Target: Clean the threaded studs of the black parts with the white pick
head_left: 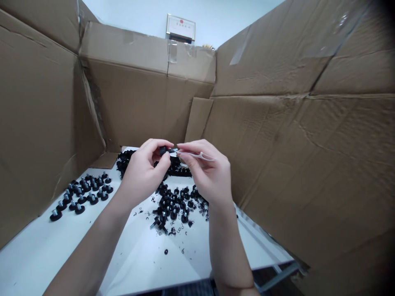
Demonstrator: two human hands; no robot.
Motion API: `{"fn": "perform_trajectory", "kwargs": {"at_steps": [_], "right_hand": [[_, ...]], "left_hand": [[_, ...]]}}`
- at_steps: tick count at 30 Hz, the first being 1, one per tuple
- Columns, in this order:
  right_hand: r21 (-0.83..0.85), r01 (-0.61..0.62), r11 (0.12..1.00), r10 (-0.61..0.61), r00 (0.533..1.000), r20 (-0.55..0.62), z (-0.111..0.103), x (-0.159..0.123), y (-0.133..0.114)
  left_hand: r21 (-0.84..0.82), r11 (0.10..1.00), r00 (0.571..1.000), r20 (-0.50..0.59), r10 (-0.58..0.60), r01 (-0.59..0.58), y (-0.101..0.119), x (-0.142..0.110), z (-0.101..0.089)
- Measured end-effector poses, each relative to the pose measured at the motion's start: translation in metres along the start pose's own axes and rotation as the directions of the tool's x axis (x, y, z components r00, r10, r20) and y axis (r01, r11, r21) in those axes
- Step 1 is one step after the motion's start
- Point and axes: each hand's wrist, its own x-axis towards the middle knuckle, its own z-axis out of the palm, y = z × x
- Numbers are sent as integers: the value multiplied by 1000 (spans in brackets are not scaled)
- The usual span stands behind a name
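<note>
My left hand [142,174] pinches a black rubber foot with a metal threaded stud [163,151] between thumb and fingers. My right hand [210,174] holds a thin white plastic pick [199,156] by its shaft, and the tip reaches the stud of the foot. Below the hands lies a loose heap of similar black feet [174,207]. Several small black rings [172,231] are scattered around it. A darker pile of black pieces [175,168] sits behind the hands, partly hidden by them.
Neat rows of studded black feet [83,191] stand on the white tabletop [145,255] at left. Tall brown cardboard walls [293,135] surround the table on the left, back and right. A metal frame [277,277] shows below the front right edge.
</note>
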Motion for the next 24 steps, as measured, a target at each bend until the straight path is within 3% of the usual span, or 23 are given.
{"fn": "perform_trajectory", "kwargs": {"at_steps": [6, 17, 24], "right_hand": [[81, -60, 995, 66, 995, -70, 7, -2, 2], [-15, 14, 1000, -16, 990, -139, 11, -4, 1], [-1, -9, 1000, 8, 982, -191, 15, -4, 1]], "left_hand": [[51, 999, 998, -69, 7, -4, -2, -5, 7], [321, 918, 948, -134, 289, -235, 4, -7, 13], [345, 894, 930, -126, 345, -285, 4, -7, 14]]}}
